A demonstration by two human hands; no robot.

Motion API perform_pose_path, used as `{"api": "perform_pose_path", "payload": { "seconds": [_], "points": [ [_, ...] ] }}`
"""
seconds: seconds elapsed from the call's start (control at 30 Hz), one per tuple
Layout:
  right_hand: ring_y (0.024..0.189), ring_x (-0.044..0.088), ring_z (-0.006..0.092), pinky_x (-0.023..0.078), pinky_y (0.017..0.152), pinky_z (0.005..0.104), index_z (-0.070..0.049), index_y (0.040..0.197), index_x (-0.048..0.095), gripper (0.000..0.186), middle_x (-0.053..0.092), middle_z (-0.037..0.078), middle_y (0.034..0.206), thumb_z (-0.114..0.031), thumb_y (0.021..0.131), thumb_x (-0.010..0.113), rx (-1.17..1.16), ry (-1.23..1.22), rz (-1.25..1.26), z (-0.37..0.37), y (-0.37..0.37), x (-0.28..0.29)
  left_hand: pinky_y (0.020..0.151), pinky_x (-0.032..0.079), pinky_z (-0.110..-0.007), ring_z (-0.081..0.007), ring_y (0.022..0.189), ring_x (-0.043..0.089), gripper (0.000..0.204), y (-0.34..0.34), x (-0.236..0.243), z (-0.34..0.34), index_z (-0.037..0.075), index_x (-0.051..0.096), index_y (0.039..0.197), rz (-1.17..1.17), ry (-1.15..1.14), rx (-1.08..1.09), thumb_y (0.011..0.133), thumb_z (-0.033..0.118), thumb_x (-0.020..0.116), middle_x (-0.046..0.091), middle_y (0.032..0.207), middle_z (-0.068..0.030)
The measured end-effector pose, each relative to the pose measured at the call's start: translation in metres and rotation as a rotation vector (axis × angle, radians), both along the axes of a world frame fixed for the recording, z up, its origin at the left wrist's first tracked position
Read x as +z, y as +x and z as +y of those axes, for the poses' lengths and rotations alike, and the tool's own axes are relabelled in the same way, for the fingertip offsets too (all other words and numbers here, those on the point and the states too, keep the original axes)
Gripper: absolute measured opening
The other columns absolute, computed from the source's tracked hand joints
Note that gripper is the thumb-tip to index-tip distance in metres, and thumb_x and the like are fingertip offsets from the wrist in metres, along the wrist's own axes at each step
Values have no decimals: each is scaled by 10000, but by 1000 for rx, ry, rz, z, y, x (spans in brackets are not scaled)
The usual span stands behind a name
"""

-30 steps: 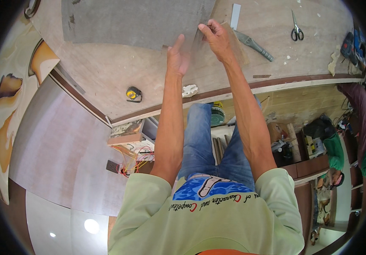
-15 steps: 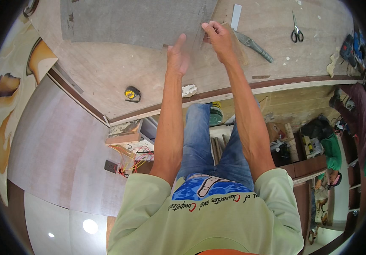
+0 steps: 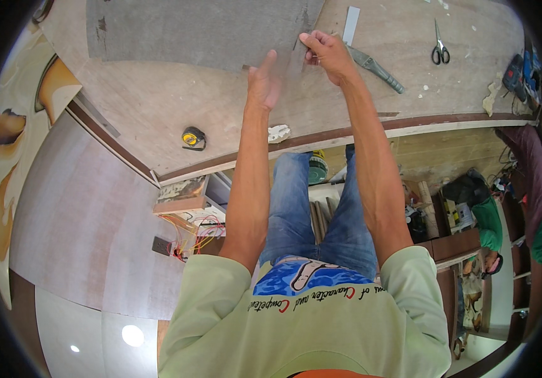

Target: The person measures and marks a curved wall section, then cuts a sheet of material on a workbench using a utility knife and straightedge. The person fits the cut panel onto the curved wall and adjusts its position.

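A large grey sheet (image 3: 201,34) lies on the pale wooden work surface at the top of the view. At its near right corner is my left hand (image 3: 263,82), thumb stretched up toward the sheet's near edge. Its other fingers are blurred, and a small brown end of something pokes out beside the thumb. My right hand (image 3: 331,58) is closed in a pinch at the sheet's right edge, with a thin dark piece at the fingertips that I cannot make out. Beside this hand lies a tool with a grey-green handle (image 3: 378,70) and a flat pale strip (image 3: 351,25).
Scissors (image 3: 439,47) and a cordless drill (image 3: 513,75) lie on the right, a tape measure (image 3: 193,138) on the left. A whitish scrap (image 3: 278,133) sits near the front edge (image 3: 309,138). Loose wires (image 3: 189,239) hang lower left. Another person in green (image 3: 490,223) is lower right.
My right hand has turned slightly and shifted a little right. A brownish strip under it no longer shows. My left hand stays almost in place.
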State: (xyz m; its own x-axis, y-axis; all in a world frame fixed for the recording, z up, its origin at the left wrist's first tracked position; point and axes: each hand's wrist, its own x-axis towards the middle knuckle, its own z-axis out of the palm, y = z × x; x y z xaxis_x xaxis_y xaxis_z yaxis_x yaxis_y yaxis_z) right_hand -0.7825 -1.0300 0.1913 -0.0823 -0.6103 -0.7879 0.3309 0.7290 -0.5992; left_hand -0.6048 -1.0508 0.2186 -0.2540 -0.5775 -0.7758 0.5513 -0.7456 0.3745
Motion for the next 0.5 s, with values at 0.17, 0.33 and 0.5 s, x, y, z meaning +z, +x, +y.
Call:
{"api": "perform_pose_path", "payload": {
  "seconds": [0.17, 0.33, 0.5],
  "points": [
    [650, 577, 136, 481, 618, 306, -37, 844, 658, 269, 583, 6, 733, -275, 954, 717, -87, 169, -197, -4, -4, -1, 1094, 508, -461, -255, 1239, 622, 426, 3, 0, 3, 37, 516, 1374, 20, 32, 11, 980, 79, 669, 636, 1353, -109],
    [667, 583, 112, 486, 621, 280, -82, 905, 645, 209, 591, -7, 763, -270, 970, 711, -358, 246, -652, -5, -9, -3, 1072, 519, -540, -318, 1224, 627, 434, 8, -7, 4, 12, 506, 1372, 26, 59, 3, 978, 88, 670, 627, 1353, -134],
    [788, 626, 120, 495, 684, 289, -97, 980, 643, 215, 629, 11, 841, -304, 980, 699, -72, 261, -362, 21, -29, 12, 1070, 525, -523, -333, 1171, 648, 419, 11, -3, 5, 8, 517, 1363, 59, 54, 39, 979, 90, 665, 644, 1313, -130]
  ]
}}
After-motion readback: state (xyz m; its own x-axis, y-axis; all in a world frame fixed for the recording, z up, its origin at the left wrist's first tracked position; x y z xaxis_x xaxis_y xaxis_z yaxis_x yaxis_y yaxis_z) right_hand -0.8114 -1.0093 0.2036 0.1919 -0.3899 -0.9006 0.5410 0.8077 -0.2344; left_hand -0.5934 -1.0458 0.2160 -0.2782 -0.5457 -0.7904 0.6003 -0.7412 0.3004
